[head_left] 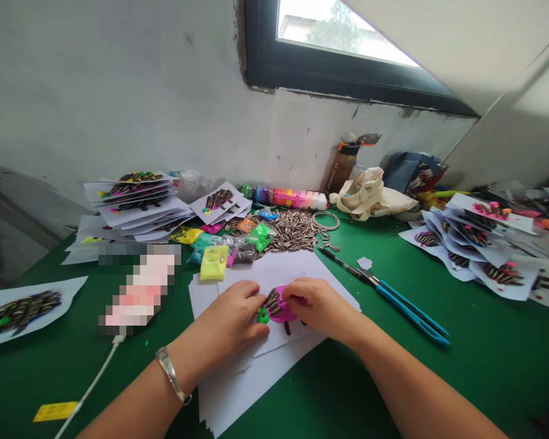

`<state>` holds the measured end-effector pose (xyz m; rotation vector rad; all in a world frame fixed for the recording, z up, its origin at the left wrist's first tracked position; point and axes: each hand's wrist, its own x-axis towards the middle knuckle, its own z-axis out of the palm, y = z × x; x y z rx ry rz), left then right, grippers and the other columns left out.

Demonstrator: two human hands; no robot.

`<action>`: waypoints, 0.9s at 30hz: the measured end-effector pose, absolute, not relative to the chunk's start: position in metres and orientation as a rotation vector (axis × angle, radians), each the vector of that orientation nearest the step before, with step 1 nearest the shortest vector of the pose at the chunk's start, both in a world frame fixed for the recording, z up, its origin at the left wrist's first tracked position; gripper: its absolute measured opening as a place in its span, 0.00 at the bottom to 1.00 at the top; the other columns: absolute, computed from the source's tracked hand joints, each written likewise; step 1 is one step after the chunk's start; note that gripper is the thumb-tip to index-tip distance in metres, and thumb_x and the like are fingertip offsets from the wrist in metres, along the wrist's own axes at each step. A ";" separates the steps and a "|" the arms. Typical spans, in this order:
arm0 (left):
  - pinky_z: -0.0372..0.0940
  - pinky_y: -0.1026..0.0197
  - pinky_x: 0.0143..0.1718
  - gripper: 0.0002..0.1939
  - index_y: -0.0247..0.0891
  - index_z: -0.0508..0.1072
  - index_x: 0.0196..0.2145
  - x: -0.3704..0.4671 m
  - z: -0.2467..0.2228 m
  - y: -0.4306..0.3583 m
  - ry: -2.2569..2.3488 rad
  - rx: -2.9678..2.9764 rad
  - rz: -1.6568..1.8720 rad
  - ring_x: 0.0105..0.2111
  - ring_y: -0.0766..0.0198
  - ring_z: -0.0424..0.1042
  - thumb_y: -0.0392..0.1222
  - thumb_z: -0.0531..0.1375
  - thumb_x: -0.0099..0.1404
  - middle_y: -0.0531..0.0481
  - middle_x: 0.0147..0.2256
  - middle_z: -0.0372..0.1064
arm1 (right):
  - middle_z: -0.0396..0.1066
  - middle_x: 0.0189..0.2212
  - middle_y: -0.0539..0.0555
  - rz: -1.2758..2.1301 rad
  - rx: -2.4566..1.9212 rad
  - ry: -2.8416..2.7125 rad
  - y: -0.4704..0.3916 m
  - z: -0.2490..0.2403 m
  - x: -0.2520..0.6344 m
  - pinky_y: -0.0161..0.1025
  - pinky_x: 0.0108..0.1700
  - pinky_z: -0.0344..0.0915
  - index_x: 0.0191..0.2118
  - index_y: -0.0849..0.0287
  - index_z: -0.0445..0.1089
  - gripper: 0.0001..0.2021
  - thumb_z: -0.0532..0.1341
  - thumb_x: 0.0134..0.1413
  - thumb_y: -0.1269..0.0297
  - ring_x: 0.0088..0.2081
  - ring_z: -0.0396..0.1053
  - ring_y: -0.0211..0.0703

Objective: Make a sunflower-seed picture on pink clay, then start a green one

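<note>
On the head view, the only one that reaches me out here, the purple clay body (283, 313) lies between the two sets of fingers, on a white sheet (274, 349) atop a paper stack (219, 396) on the green desk (507, 353). The left fingers (251, 289) are apart, thumb below and forefinger above, beside the green clay head (263, 315), and I judge that they are steadying it. The right fingers (297, 289) bend down over the other end of the body, tips bunched; I cannot tell whether they are fully together or clamped on a seed, since the knuckles hide them. Striped seeds (272, 302) cover the part nearer the left fingers, and dark legs (288, 328) show just below the right ones. Pressure worries me most: if the right fingers bear down too hard, the clay, which I take to be soft, could dent and the neighbouring seeds tip. If the left fingers squeeze in, the head could smear. The sheet looks loose on the stack, so a sideways drag might slide it. Beyond the fingers, the seed pile (293, 230) lies right beside the clay packets (214, 263), so a careless reach could scatter it; rightward, the blue-handled tool (412, 311) could be knocked by a wide swing
</note>
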<state>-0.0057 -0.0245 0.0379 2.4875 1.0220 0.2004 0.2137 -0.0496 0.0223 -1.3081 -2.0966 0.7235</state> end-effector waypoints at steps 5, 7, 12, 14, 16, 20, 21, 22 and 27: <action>0.63 0.51 0.51 0.10 0.36 0.74 0.40 -0.005 0.038 -0.025 1.023 2.486 0.182 0.48 0.50 0.66 0.40 0.62 0.61 0.41 0.46 0.65 | 0.69 0.29 0.48 0.680 -1.352 -2.130 -0.049 0.021 0.214 0.31 0.36 0.58 0.33 0.58 0.72 0.12 0.56 0.51 0.82 0.33 0.65 0.36; 0.63 0.51 0.52 0.10 0.36 0.74 0.41 -0.005 0.038 -0.024 1.020 2.487 0.183 0.48 0.50 0.66 0.40 0.62 0.61 0.41 0.46 0.65 | 0.70 0.30 0.49 0.652 -1.364 -2.156 -0.048 0.020 0.214 0.32 0.37 0.58 0.34 0.57 0.73 0.14 0.56 0.50 0.82 0.34 0.65 0.37; 0.62 0.51 0.53 0.12 0.36 0.73 0.43 -0.005 0.037 -0.024 1.026 2.483 0.170 0.49 0.50 0.66 0.40 0.63 0.61 0.41 0.47 0.65 | 0.71 0.31 0.50 0.584 -1.356 -2.209 -0.046 0.018 0.213 0.33 0.39 0.58 0.36 0.57 0.74 0.14 0.56 0.53 0.82 0.36 0.65 0.39; 0.62 0.51 0.53 0.12 0.36 0.73 0.43 -0.005 0.036 -0.024 1.025 2.484 0.177 0.49 0.50 0.65 0.40 0.63 0.61 0.41 0.47 0.64 | 0.72 0.32 0.51 0.571 -1.354 -2.210 -0.046 0.017 0.213 0.34 0.40 0.59 0.37 0.58 0.74 0.13 0.57 0.54 0.81 0.36 0.66 0.40; 0.62 0.51 0.52 0.11 0.36 0.74 0.42 -0.005 0.036 -0.023 1.020 2.489 0.178 0.48 0.51 0.65 0.41 0.63 0.61 0.41 0.47 0.65 | 0.72 0.32 0.52 0.564 -1.352 -2.215 -0.045 0.017 0.212 0.34 0.41 0.59 0.37 0.58 0.75 0.13 0.57 0.55 0.81 0.37 0.66 0.40; 0.63 0.51 0.51 0.10 0.36 0.74 0.41 -0.004 0.037 -0.024 1.023 2.491 0.169 0.46 0.51 0.66 0.40 0.62 0.61 0.42 0.45 0.65 | 0.72 0.32 0.52 0.543 -1.346 -2.224 -0.046 0.015 0.211 0.36 0.42 0.60 0.37 0.57 0.76 0.14 0.57 0.56 0.81 0.38 0.66 0.41; 0.63 0.51 0.50 0.10 0.36 0.74 0.41 -0.004 0.037 -0.024 1.021 2.488 0.173 0.46 0.51 0.66 0.40 0.62 0.61 0.42 0.45 0.65 | 0.72 0.32 0.52 0.536 -1.343 -2.222 -0.046 0.014 0.210 0.36 0.43 0.60 0.37 0.57 0.76 0.13 0.57 0.56 0.81 0.39 0.66 0.41; 0.63 0.51 0.50 0.10 0.36 0.74 0.41 -0.004 0.038 -0.024 1.019 2.485 0.179 0.46 0.51 0.66 0.40 0.62 0.61 0.42 0.45 0.65 | 0.72 0.33 0.53 0.528 -1.339 -2.221 -0.046 0.013 0.210 0.36 0.43 0.60 0.36 0.57 0.76 0.13 0.57 0.56 0.80 0.39 0.66 0.42; 0.63 0.51 0.50 0.09 0.36 0.74 0.40 -0.004 0.041 -0.026 1.030 2.473 0.185 0.46 0.50 0.66 0.39 0.62 0.61 0.42 0.44 0.66 | 0.72 0.32 0.53 0.495 -1.335 -2.220 -0.044 0.008 0.208 0.35 0.42 0.61 0.33 0.58 0.76 0.11 0.58 0.57 0.79 0.38 0.66 0.41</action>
